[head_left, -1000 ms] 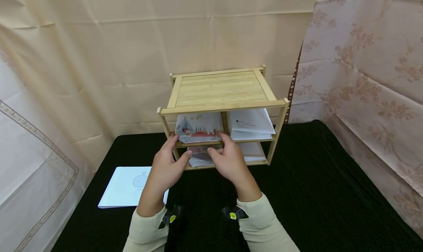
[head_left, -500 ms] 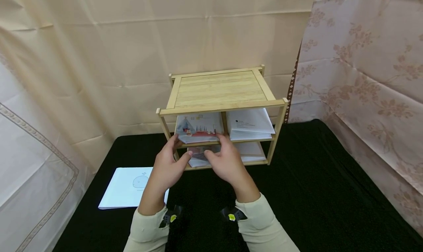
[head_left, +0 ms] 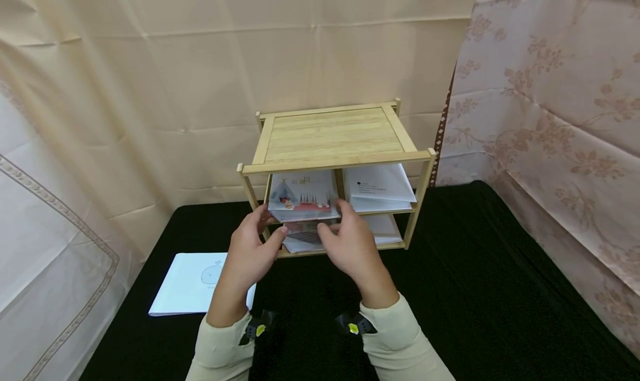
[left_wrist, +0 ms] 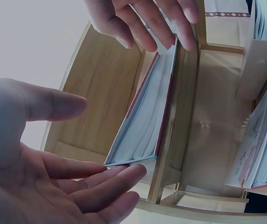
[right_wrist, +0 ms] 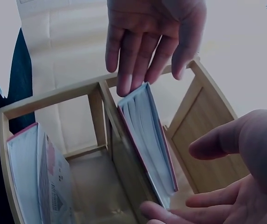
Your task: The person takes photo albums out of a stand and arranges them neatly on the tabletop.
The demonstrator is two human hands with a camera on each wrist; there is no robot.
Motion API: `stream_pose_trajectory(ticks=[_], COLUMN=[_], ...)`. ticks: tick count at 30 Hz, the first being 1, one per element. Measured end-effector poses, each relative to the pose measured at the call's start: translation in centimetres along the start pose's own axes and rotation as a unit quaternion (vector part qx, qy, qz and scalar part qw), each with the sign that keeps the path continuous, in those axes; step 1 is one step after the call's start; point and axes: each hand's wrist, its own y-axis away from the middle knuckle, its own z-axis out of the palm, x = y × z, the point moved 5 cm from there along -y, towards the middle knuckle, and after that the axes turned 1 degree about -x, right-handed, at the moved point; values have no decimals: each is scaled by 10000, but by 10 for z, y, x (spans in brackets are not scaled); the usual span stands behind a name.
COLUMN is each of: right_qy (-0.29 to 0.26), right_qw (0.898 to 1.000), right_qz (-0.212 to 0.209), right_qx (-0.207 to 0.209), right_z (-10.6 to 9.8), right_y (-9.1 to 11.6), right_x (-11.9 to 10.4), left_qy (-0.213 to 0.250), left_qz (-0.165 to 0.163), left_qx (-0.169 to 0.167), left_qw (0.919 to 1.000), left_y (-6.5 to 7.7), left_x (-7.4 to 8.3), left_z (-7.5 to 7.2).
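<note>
A hardcover book (head_left: 304, 196) with a tent and a red strip on its cover lies on the middle shelf, left side, its near edge out over the shelf's front bar. My left hand (head_left: 251, 249) is at its left edge, and in the left wrist view the outstretched fingers touch the book's (left_wrist: 142, 109) corner. On the opposite side, my right hand (head_left: 351, 246) has its fingertips at the book's right edge. Both thumbs stand away from the cover. Seen from the right wrist, the book's (right_wrist: 147, 140) page edges run between the two hands.
The wooden shelf rack (head_left: 335, 131) has a bare top board. White books (head_left: 379, 188) lie in its middle right section, others (head_left: 385, 228) on the bottom level. A pale booklet (head_left: 187, 284) with a whale drawing lies left on the black cloth (head_left: 475, 281).
The tent-cover book has come forward and a little to the right, its front edge now past the shelf bar. Both hands have drawn slightly back with it.
</note>
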Motion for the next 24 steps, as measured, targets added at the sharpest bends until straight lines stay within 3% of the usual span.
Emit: stream_pose_trajectory(ticks=[12, 24], right_qy=[627, 862], right_qw=[9975, 9946], right_qz=[-301, -487], right_qx=[141, 309], right_z=[-5, -10], right_y=[7, 7], right_x=[-5, -7], left_qy=[-14, 207], left_qz=[-354, -430], left_qx=[288, 461], left_qw=[9990, 9978], left_y=[0, -1], left_x=[-5, -8], left_z=[-3, -8])
